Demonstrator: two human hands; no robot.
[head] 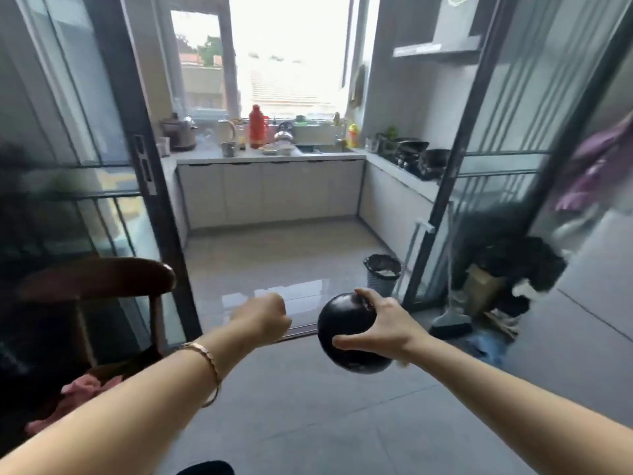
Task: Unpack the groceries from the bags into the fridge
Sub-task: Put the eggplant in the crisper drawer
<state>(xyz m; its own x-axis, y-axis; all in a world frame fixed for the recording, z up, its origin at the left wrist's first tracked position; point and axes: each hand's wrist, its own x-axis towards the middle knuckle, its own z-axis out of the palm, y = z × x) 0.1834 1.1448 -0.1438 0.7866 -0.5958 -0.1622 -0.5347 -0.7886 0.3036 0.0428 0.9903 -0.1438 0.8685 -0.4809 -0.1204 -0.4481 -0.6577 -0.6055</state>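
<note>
Eggplant [346,330], round and glossy, is held at 6 o'clock by right hand [387,327], fingers [371,298] spread wide round its belly; judged firm, heavyish, slippery. Left hand [263,318] is fisted, seemingly empty.

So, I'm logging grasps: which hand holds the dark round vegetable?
The right hand grips the dark round vegetable, thumb on its near side. The left hand, wearing the bracelet, is a curled fist showing nothing held.

a red thermos [257,126] stands on the desk [205,156] under the window; a lined bin [383,273] sits on the floor.
</note>
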